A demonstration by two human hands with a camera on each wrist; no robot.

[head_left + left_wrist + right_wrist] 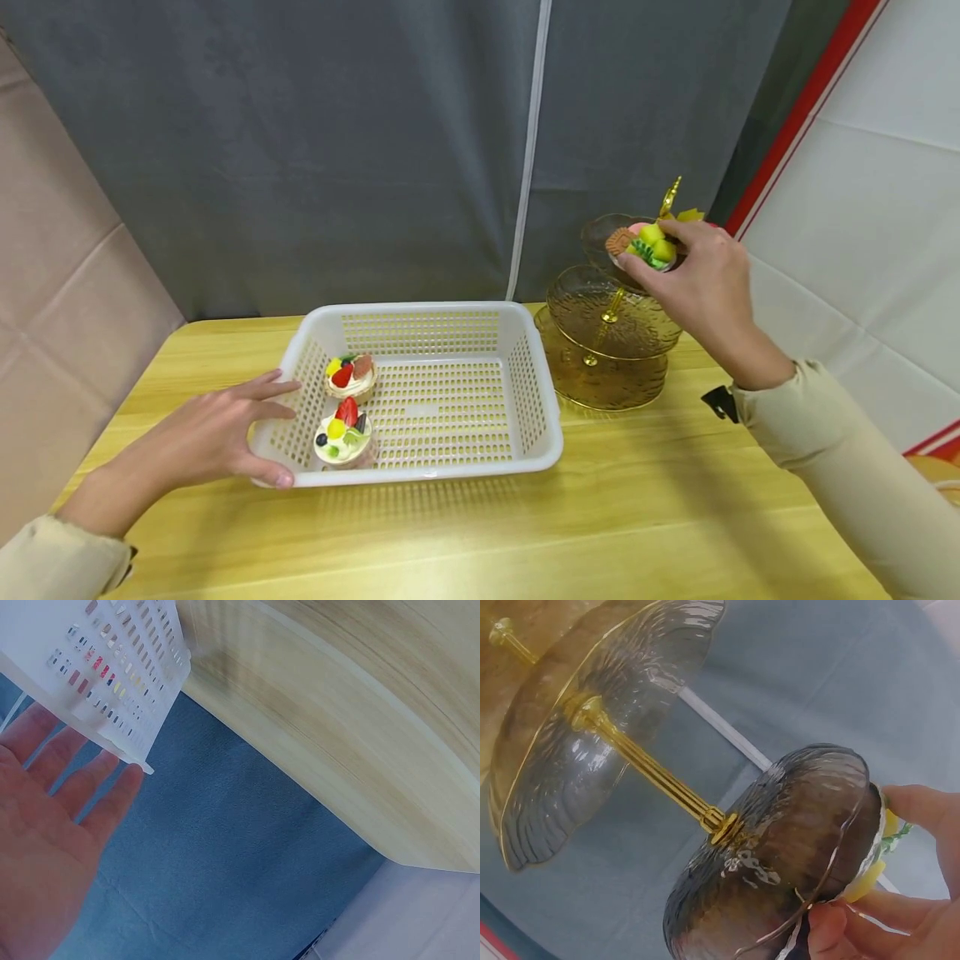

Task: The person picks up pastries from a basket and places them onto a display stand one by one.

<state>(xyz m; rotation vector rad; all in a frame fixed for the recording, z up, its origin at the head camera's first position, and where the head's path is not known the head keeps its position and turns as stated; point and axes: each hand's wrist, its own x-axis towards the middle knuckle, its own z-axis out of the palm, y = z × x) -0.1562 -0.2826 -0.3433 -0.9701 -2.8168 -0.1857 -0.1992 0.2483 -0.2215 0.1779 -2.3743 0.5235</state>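
Note:
At the top tier (600, 233) of a three-tier amber cake stand (622, 325), my right hand (708, 271) pinches a toy fruit tart (652, 248) with yellow fruit, green leaves and a biscuit. The right wrist view shows the tart's yellow pieces (866, 883) close against that tier's rim; whether it rests on the tier, I cannot tell. My left hand (217, 429) lies over the left rim of a white perforated basket (427, 477), fingers extended. Inside, at the left, sit two cream tarts, one behind (352, 379) and one in front (343, 442), topped with fruit.
Both the basket and the stand are on a light wooden table (480, 542). A grey curtain (337, 167) hangs behind it. White cloth with a red border (802, 125) is at the right, and a pale padded panel (60, 233) at the left.

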